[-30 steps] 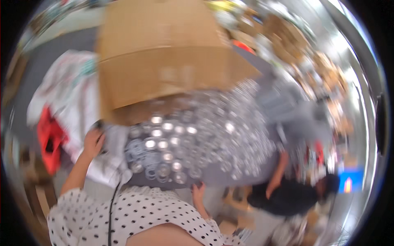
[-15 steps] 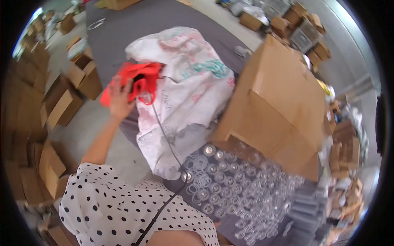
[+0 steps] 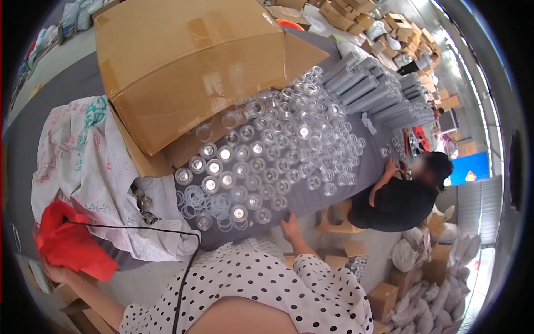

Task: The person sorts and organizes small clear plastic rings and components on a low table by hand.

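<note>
At the far left, my left hand (image 3: pixel 54 273) grips the lower edge of a red cloth bag (image 3: pixel 67 242); its fingertips are partly hidden by the fabric. A thin black cable (image 3: pixel 128 227) runs from the bag toward my chest. My right hand (image 3: pixel 289 225) rests on the table's near edge, fingers apart, holding nothing. Beside the bag lies a white woven sack (image 3: pixel 72 145), with small shiny round pieces (image 3: pixel 146 203) at its opening. Clear rings (image 3: pixel 201 203) lie in a pile between the sack and many small clear round cups (image 3: pixel 270 158).
A big cardboard box (image 3: pixel 189 72) lies tipped on the grey table (image 3: pixel 320 210) behind the cups. Stacked clear cups (image 3: pixel 361 92) lie at the far right. A person in black (image 3: pixel 397 203) works at the table's right. Boxes (image 3: pixel 382 298) and sacks (image 3: pixel 425 303) stand on the floor.
The view has swung right, so the red bag and sack now appear farther left. My left hand has shifted to the bag's lower edge. My right hand and the other person have come into view.
</note>
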A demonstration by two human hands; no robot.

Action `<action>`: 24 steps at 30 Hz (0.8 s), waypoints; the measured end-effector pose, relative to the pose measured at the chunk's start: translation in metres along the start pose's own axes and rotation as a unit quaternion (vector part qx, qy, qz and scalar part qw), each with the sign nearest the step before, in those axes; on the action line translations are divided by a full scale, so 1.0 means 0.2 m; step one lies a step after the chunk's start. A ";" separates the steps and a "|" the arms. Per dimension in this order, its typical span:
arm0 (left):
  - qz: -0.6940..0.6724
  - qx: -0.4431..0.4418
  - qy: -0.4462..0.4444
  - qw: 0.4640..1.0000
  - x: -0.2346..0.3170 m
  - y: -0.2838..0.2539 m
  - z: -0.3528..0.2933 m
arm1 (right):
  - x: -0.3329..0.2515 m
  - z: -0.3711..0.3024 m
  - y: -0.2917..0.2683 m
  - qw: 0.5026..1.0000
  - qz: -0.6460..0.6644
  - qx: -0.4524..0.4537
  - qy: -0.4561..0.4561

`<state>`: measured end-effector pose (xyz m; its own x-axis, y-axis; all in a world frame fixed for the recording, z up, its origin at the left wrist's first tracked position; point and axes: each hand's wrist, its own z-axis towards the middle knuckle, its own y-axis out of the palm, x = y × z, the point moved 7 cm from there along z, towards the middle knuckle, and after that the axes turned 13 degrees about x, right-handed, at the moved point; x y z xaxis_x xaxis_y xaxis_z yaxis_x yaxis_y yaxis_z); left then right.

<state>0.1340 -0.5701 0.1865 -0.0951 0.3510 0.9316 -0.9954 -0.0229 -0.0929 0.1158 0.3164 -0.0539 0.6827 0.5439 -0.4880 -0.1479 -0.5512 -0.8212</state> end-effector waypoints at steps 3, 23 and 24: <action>0.138 0.064 0.282 0.947 0.62 -0.09 -0.32 | 0.00 0.05 -0.01 0.999 -0.010 -0.035 0.015; 0.097 -0.126 0.041 0.986 0.59 0.39 -1.63 | 0.17 0.61 -0.43 0.955 0.287 -0.070 -0.034; 0.124 -0.154 0.073 0.978 0.61 0.42 -1.70 | 0.25 0.66 -0.52 0.963 0.258 0.010 -0.080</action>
<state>0.0434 -0.2100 0.1731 -0.3072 0.5011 0.8090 -0.8895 0.1510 -0.4313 0.0705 0.4847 -0.0315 0.3952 0.2927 -0.8707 -0.4528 -0.7627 -0.4619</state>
